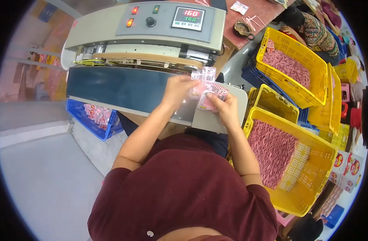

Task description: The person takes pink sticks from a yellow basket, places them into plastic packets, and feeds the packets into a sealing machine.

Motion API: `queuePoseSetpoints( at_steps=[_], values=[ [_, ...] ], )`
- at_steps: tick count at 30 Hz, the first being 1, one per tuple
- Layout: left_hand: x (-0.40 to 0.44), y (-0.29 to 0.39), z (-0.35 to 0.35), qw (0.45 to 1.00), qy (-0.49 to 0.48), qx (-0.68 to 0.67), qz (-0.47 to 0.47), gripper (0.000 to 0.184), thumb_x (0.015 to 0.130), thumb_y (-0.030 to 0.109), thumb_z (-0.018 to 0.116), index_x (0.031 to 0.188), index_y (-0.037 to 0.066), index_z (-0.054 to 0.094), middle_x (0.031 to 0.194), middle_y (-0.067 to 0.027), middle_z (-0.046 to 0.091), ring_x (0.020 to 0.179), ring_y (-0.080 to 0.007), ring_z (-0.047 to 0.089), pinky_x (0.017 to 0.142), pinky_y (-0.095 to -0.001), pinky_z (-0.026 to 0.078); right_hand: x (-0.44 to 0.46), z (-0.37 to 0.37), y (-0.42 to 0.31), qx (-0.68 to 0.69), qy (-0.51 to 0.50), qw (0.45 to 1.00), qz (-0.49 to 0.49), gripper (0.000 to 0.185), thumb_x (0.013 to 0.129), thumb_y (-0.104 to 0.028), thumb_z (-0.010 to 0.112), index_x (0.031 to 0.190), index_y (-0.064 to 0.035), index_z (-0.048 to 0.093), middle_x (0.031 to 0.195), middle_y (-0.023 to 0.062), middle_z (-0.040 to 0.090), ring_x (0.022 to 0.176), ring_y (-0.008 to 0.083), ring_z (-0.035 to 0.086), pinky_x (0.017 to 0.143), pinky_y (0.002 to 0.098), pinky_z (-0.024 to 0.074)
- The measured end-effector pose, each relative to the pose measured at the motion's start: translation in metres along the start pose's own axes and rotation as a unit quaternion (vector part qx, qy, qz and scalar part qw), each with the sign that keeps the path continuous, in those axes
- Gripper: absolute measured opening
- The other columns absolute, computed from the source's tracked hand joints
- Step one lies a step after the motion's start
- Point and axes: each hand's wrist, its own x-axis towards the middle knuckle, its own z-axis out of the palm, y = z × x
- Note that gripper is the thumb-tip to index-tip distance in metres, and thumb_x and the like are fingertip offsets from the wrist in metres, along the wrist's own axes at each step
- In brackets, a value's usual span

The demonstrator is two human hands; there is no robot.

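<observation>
In front of me stands a band sealing machine [99, 30] with a lit display and glowing switches. My left hand [176, 91] is closed, its fingertips pinching a small clear and pink plastic packet [204, 74] at the right end of the machine's sealing slot. Close beside it, my right hand [229, 110] is closed with the thumb on top of another pink-striped packet [210, 103]. The two packets overlap, so their shared edge is partly hidden. Both hands are over the machine's grey end shelf [210, 122].
At right, a yellow crate [290, 207] holds pink twisted sticks; another yellow crate [318, 66] behind holds more. A blue crate [87, 120] with filled packets stands below left. A red table [236, 18] carries loose sticks and a metal bowl [243, 28]. A person [318, 34] sits beyond.
</observation>
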Motion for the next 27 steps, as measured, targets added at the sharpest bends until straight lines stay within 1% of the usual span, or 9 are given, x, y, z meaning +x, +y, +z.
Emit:
queuePoseSetpoints(
  at_steps=[5,7,9,12,15,23,24,25,27],
  values=[
    [-0.004,0.006,-0.041,0.997,0.070,0.014,0.014,0.014,0.073,0.005,0.069,0.083,-0.003,0.062,0.064,-0.0026,0.058,0.045,-0.0036,0.043,0.038,-0.0166,0.030,0.008,-0.010,0.009,0.095,0.000,0.994,0.046,0.017,0.083,-0.007,0.056,0.096,0.0029,0.059,0.085,0.0050,0.063,0.070,0.0083,0.058,0.062,0.0226,0.0474],
    [-0.014,0.003,-0.049,0.968,0.182,0.068,0.159,0.018,0.074,0.006,0.068,0.087,-0.003,0.059,0.066,-0.0019,0.057,0.048,-0.0036,0.044,0.040,-0.0170,0.031,0.008,-0.009,0.003,0.105,0.017,0.993,0.049,0.015,0.082,-0.006,0.057,0.093,0.0033,0.060,0.083,0.0058,0.063,0.069,0.0092,0.058,0.062,0.0229,0.0478],
    [-0.028,-0.005,-0.051,0.932,0.228,0.120,0.256,0.015,0.077,0.008,0.066,0.086,-0.001,0.059,0.068,-0.0008,0.056,0.053,-0.0032,0.044,0.046,-0.0172,0.035,0.009,-0.007,-0.003,0.062,0.021,0.997,0.042,0.015,0.081,-0.006,0.058,0.092,0.0030,0.061,0.081,0.0056,0.063,0.068,0.0092,0.058,0.061,0.0231,0.0479],
    [-0.036,-0.013,-0.009,0.975,0.067,0.107,0.185,0.011,0.078,0.009,0.065,0.082,-0.001,0.061,0.066,0.0005,0.055,0.051,-0.0029,0.043,0.045,-0.0169,0.033,0.012,-0.004,-0.003,0.051,0.023,0.998,0.028,0.014,0.081,-0.007,0.059,0.091,0.0028,0.061,0.080,0.0053,0.063,0.067,0.0088,0.058,0.060,0.0228,0.0477],
    [-0.020,-0.015,0.008,0.999,-0.031,0.029,0.004,0.011,0.078,0.008,0.064,0.082,-0.002,0.062,0.064,0.0007,0.055,0.048,-0.0026,0.040,0.042,-0.0164,0.030,0.019,-0.002,-0.001,0.008,0.026,0.999,0.017,0.015,0.081,-0.007,0.059,0.092,0.0029,0.061,0.080,0.0050,0.063,0.067,0.0083,0.058,0.059,0.0225,0.0473],
    [-0.002,0.000,-0.013,0.999,0.042,-0.009,0.012,0.011,0.077,0.004,0.062,0.083,-0.004,0.061,0.061,-0.0018,0.054,0.044,-0.0044,0.040,0.037,-0.0170,0.026,0.018,0.001,-0.010,-0.057,-0.005,0.997,0.060,0.021,0.083,-0.016,0.058,0.095,0.0018,0.061,0.077,0.0051,0.062,0.066,0.0089,0.059,0.055,0.0207,0.0468],
    [0.001,-0.008,-0.026,0.999,0.038,-0.013,0.021,0.016,0.074,0.007,0.064,0.086,-0.004,0.063,0.067,-0.0031,0.058,0.053,-0.0066,0.048,0.045,-0.0202,0.035,0.010,0.000,-0.012,-0.076,0.002,0.994,0.075,0.022,0.083,-0.017,0.058,0.095,0.0014,0.061,0.077,0.0052,0.062,0.067,0.0094,0.059,0.055,0.0207,0.0472],
    [0.003,-0.011,-0.039,0.999,0.033,-0.025,0.005,0.020,0.073,0.006,0.063,0.090,-0.005,0.062,0.064,-0.0023,0.056,0.047,-0.0055,0.044,0.040,-0.0190,0.030,0.004,-0.005,-0.010,-0.077,0.023,0.994,0.078,0.022,0.083,-0.017,0.058,0.095,0.0014,0.061,0.077,0.0052,0.062,0.067,0.0094,0.059,0.055,0.0207,0.0472],
    [-0.006,0.001,-0.043,0.996,0.079,-0.038,0.023,0.024,0.074,0.009,0.064,0.092,-0.007,0.060,0.058,0.0013,0.050,0.042,-0.0042,0.038,0.037,-0.0187,0.027,-0.024,-0.027,-0.007,-0.118,-0.039,0.987,0.097,0.023,0.083,-0.018,0.058,0.097,0.0002,0.061,0.078,0.0055,0.063,0.069,0.0108,0.060,0.056,0.0224,0.0488]
  ],
)
